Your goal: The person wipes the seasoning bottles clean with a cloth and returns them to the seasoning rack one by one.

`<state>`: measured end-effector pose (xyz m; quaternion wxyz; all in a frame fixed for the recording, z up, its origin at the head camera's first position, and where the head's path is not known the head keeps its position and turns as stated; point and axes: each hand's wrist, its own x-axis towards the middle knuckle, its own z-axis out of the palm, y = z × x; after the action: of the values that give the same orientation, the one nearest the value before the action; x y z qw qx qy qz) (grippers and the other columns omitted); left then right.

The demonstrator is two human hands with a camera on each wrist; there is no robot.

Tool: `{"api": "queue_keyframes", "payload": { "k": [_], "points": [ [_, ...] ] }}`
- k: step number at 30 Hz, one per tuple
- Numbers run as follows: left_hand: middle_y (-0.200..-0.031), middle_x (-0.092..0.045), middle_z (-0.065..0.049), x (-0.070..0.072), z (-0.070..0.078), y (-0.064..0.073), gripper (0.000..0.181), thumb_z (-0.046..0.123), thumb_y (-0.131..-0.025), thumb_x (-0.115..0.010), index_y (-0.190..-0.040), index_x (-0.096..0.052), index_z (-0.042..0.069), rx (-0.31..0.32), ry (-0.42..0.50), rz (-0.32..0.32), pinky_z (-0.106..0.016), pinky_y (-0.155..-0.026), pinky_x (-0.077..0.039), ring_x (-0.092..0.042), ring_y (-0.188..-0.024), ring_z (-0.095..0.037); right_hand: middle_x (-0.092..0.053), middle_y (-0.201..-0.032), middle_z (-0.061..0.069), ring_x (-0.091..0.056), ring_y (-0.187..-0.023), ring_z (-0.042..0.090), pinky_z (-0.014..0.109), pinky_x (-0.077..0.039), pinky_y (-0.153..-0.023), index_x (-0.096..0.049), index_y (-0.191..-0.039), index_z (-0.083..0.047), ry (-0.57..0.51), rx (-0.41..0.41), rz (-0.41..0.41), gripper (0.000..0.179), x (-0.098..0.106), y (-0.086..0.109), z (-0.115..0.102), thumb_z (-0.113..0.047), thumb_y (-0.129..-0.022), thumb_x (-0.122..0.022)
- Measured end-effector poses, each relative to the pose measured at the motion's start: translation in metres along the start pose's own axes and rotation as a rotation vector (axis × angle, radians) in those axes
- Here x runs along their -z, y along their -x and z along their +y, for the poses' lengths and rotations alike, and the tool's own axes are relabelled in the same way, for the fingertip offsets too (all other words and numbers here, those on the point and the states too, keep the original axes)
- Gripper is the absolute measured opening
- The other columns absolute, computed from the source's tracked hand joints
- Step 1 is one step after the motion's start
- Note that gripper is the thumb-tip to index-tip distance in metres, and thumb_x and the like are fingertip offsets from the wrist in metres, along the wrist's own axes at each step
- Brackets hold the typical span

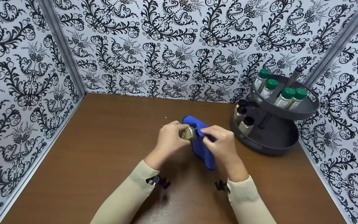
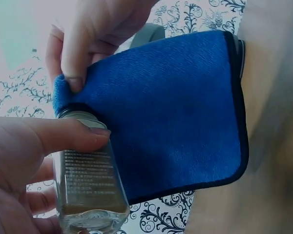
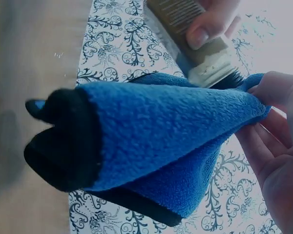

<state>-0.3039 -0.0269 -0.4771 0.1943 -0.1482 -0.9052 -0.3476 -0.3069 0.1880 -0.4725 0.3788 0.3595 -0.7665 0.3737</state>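
My left hand (image 1: 172, 136) grips a small square glass spice jar (image 2: 90, 180) with a printed label and a black cap. The jar is tilted, its cap end toward my right hand (image 1: 221, 142). Between thumb and fingers, that right hand pinches a blue cloth (image 3: 161, 129) with black edging. The cloth lies against the jar's black cap (image 3: 228, 80) and partly covers it. In the left wrist view the rest of the cloth (image 2: 171, 117) hangs down beside the jar, folded over itself.
At the back right stands a dark two-tier turntable rack (image 1: 267, 147). Its upper tier holds several green-capped jars (image 1: 284, 98); black-capped jars (image 1: 246, 125) stand on the lower one. Patterned walls (image 1: 166, 46) enclose the brown table (image 1: 104, 140) at the back and sides.
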Motion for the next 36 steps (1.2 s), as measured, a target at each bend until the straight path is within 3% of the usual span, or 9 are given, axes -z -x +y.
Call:
{"api": "queue_keyframes", "payload": {
  "k": [5, 9, 12, 17, 23, 28, 32, 36],
  "points": [
    [-0.099, -0.075, 0.0, 0.002, 0.004, 0.002, 0.046, 0.017, -0.064, -0.088, -0.11, -0.084, 0.022, -0.073, -0.026, -0.053, -0.041, -0.074, -0.055, -0.068, -0.083, -0.022, -0.081, -0.087, 0.006, -0.076, -0.077, 0.023, 0.028, -0.062, -0.075, -0.085, -0.093, -0.005, -0.038, -0.054, 0.034, 0.033, 0.001, -0.002, 0.0, 0.016, -0.071, -0.072],
    [-0.101, -0.076, 0.001, 0.011, 0.006, 0.001, 0.052, 0.018, -0.064, -0.089, -0.116, -0.084, 0.021, -0.102, 0.04, -0.061, -0.041, -0.077, -0.055, -0.068, -0.086, -0.021, -0.081, -0.085, 0.005, -0.075, -0.076, 0.023, 0.022, -0.06, -0.071, -0.084, -0.092, -0.007, -0.045, -0.116, 0.06, 0.034, 0.002, -0.003, 0.0, 0.017, -0.071, -0.072],
    [-0.095, -0.074, 0.003, 0.017, 0.003, 0.0, 0.052, 0.019, -0.062, -0.092, -0.114, -0.084, 0.023, -0.087, 0.118, -0.047, -0.035, -0.076, -0.054, -0.066, -0.083, -0.016, -0.08, -0.084, 0.005, -0.075, -0.074, 0.022, 0.018, -0.059, -0.067, -0.084, -0.091, -0.007, -0.041, -0.135, 0.064, 0.034, 0.001, -0.003, -0.001, 0.018, -0.072, -0.073],
    [-0.09, -0.072, 0.004, 0.02, -0.001, -0.002, 0.05, 0.018, -0.059, -0.095, -0.109, -0.085, 0.023, -0.02, 0.192, 0.003, -0.031, -0.074, -0.053, -0.063, -0.08, -0.014, -0.079, -0.083, 0.005, -0.073, -0.072, 0.02, 0.021, -0.061, -0.064, -0.084, -0.091, -0.006, -0.029, -0.108, 0.04, 0.031, 0.0, -0.001, -0.004, 0.016, -0.073, -0.073],
    [-0.091, -0.071, 0.001, 0.016, 0.001, -0.002, 0.048, 0.014, -0.061, -0.092, -0.108, -0.085, 0.022, 0.021, 0.081, -0.002, -0.036, -0.072, -0.054, -0.063, -0.079, -0.018, -0.08, -0.084, 0.006, -0.074, -0.073, 0.019, 0.025, -0.06, -0.069, -0.084, -0.091, -0.005, 0.009, -0.007, 0.008, 0.028, -0.002, 0.001, -0.006, 0.013, -0.071, -0.076],
    [-0.09, -0.071, -0.001, 0.012, 0.001, 0.001, 0.04, 0.011, -0.063, -0.087, -0.102, -0.084, 0.02, -0.049, -0.023, -0.106, -0.037, -0.069, -0.052, -0.062, -0.077, -0.02, -0.081, -0.088, 0.008, -0.077, -0.078, 0.023, 0.031, -0.063, -0.077, -0.084, -0.092, -0.004, 0.029, 0.029, -0.005, 0.026, -0.004, 0.003, -0.008, 0.012, -0.072, -0.078],
    [-0.094, -0.074, -0.002, 0.013, 0.002, 0.0, 0.042, 0.013, -0.061, -0.088, -0.102, -0.083, 0.02, -0.126, 0.02, -0.175, -0.036, -0.071, -0.053, -0.064, -0.081, -0.019, -0.081, -0.087, 0.008, -0.076, -0.079, 0.021, 0.025, -0.062, -0.076, -0.084, -0.092, -0.004, 0.007, -0.048, 0.019, 0.029, -0.002, 0.002, -0.006, 0.015, -0.072, -0.075],
    [-0.1, -0.078, -0.001, 0.014, 0.002, -0.002, 0.05, 0.017, -0.061, -0.096, -0.109, -0.084, 0.018, -0.122, 0.175, -0.181, -0.034, -0.082, -0.056, -0.068, -0.089, -0.017, -0.081, -0.088, 0.007, -0.072, -0.078, 0.011, 0.017, -0.059, -0.07, -0.084, -0.094, -0.001, -0.167, -0.257, 0.071, 0.03, 0.0, -0.002, -0.005, 0.019, -0.076, -0.07]
  ]
}}
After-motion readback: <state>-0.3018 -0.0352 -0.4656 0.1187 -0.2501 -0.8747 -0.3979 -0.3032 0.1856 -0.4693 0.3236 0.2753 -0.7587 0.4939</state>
